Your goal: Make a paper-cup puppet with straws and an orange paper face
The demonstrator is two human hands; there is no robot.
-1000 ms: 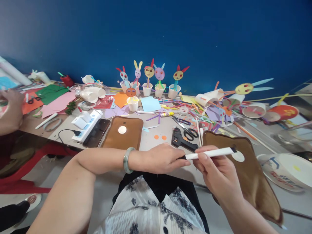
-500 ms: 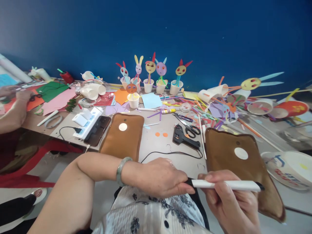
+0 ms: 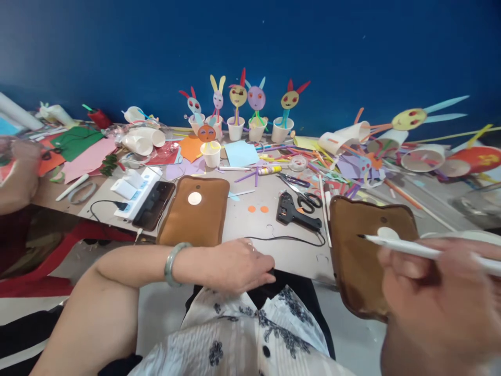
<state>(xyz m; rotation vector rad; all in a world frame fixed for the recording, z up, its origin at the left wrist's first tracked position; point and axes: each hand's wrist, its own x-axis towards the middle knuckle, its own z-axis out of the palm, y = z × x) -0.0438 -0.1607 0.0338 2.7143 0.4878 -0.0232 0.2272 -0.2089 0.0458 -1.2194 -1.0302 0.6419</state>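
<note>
My right hand [image 3: 442, 297], a little blurred, grips a white marker pen [image 3: 415, 247] over the right-hand brown pad. The marker's black tip is bare and points left. My left hand [image 3: 238, 265], with a bracelet on its wrist, is closed at the table's front edge. Its fingertips pinch the small black pen cap [image 3: 271, 271], mostly hidden by the fingers. Beyond my left hand, two small orange paper circles [image 3: 258, 209] lie on the table, left of a black glue gun [image 3: 295, 213] and black-handled scissors [image 3: 307, 198].
Brown pads [image 3: 195, 219] lie left and right. A power strip [image 3: 143, 193] and a phone [image 3: 154, 206] are at left. Paper-faced figures in cups [image 3: 236, 130] line the blue wall. Coloured strips and paper scraps [image 3: 352, 169] cover the back right. Another person's hand [image 3: 21, 172] is at far left.
The marker has come out of its cap. My right hand has moved right and up with it and turned its bare tip leftward. My left hand has drawn left, keeping the cap.
</note>
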